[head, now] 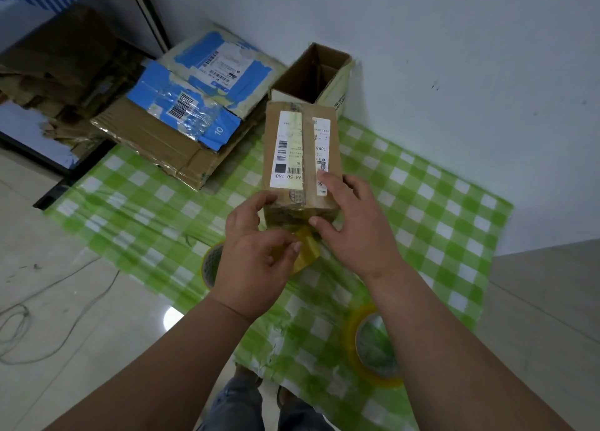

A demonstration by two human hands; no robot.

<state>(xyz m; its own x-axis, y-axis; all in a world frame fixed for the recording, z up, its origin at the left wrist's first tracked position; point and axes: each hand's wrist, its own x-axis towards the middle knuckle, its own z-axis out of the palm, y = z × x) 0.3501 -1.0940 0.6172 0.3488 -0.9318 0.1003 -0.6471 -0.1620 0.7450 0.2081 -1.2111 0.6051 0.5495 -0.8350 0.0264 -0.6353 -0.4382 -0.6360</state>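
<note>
A small brown cardboard box point(300, 153) with white shipping labels and tape along its top seam stands on a green-and-white checked sheet point(422, 210). My left hand point(256, 252) pinches a strip of yellowish tape point(306, 252) that runs off the box's near end, its forefinger resting on the box's near top corner. My right hand point(354, 223) lies on the box's near right corner, fingers spread over the top and thumb pressing the near face by the tape.
One tape roll point(211, 263) sits behind my left hand, another point(373, 346) lies under my right forearm. Flattened boxes point(194, 106) are stacked at the back left, an open empty box point(318, 73) stands by the wall. Cables point(48, 317) trail on the tiled floor at left.
</note>
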